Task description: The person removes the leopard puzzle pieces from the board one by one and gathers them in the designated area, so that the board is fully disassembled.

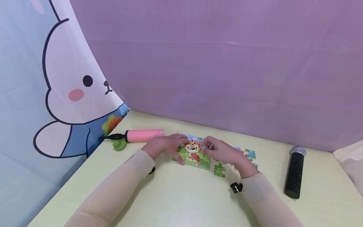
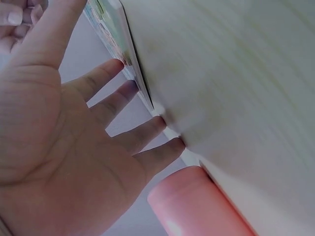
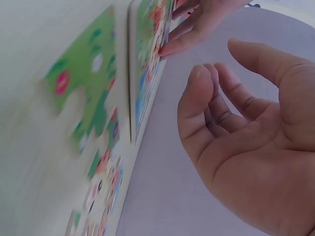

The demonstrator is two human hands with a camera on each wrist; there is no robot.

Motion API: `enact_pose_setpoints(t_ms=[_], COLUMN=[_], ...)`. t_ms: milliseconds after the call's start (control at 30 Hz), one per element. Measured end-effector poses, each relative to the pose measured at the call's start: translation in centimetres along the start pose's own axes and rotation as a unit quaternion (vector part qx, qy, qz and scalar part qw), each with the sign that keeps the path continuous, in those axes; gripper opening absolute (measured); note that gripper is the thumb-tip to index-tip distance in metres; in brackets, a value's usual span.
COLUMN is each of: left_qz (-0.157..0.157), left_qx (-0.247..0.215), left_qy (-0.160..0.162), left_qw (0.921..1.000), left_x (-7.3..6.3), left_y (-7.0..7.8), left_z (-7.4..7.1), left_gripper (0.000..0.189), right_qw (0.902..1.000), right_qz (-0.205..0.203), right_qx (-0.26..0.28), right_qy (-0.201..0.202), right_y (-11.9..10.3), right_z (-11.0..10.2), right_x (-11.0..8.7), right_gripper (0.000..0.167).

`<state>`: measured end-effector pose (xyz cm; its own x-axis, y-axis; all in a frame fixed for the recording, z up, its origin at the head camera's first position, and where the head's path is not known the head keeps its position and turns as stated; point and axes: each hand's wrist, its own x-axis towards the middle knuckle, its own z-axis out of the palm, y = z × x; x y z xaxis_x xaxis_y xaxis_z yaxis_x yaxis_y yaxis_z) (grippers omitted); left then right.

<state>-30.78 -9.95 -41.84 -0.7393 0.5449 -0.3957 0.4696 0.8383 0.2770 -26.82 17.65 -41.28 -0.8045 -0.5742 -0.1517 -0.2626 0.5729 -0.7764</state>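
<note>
A picture board [image 1: 194, 156] with a spotted leopard cub on green lies flat on the table. At its left side is my left hand [image 1: 170, 145], fingers spread and nearly straight, fingertips right at the board's edge in the left wrist view. Over the right side hovers my right hand [image 1: 224, 152], its fingers loosely bent. The right wrist view shows a gap between thumb and fingers, with nothing in it. Beside the board, partly under the right hand, lie loose jigsaw pieces, among them a green one [image 1: 219, 170] and a blue-green one [image 1: 250, 154].
Left of the board lies a pink hand pump [image 1: 145, 135] with a black nozzle, close to a curled green object [image 1: 119, 145]. A black cylinder [image 1: 294, 173] with a silvery end lies at the right. A purple cloth [image 1: 215, 69] hangs behind the table.
</note>
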Motion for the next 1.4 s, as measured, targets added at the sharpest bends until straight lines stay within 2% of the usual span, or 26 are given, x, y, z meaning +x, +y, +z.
enact_pose_setpoints(t_ms=[267, 433, 1067, 1400], left_qz=[-0.003, -0.003, -0.003, -0.002], left_qx=[-0.003, -0.001, -0.001, 0.001], left_qy=[-0.002, -0.001, -0.007, -0.004], left_qw=[1.0, 1.0, 1.0, 1.0], left_x=[0.0, 0.1, 0.3, 0.2], left_y=[0.0, 0.0, 0.3, 0.2], left_z=[-0.1, -0.1, -0.2, -0.1], left_gripper=[0.113, 0.114, 0.113, 0.11], right_qw=[0.9989, 0.9981, 0.9988, 0.9999], right_qz=[-0.005, 0.011, 0.014, 0.003], right_qx=[0.046, 0.06, 0.047, -0.01], right_qy=[0.011, 0.007, -0.003, 0.0], right_y=[-0.5, -0.4, -0.1, -0.1], right_z=[0.7, 1.3, 2.8, 3.4], right_x=[2.2, 3.1, 4.3, 4.2], right_gripper=[0.037, 0.041, 0.041, 0.038])
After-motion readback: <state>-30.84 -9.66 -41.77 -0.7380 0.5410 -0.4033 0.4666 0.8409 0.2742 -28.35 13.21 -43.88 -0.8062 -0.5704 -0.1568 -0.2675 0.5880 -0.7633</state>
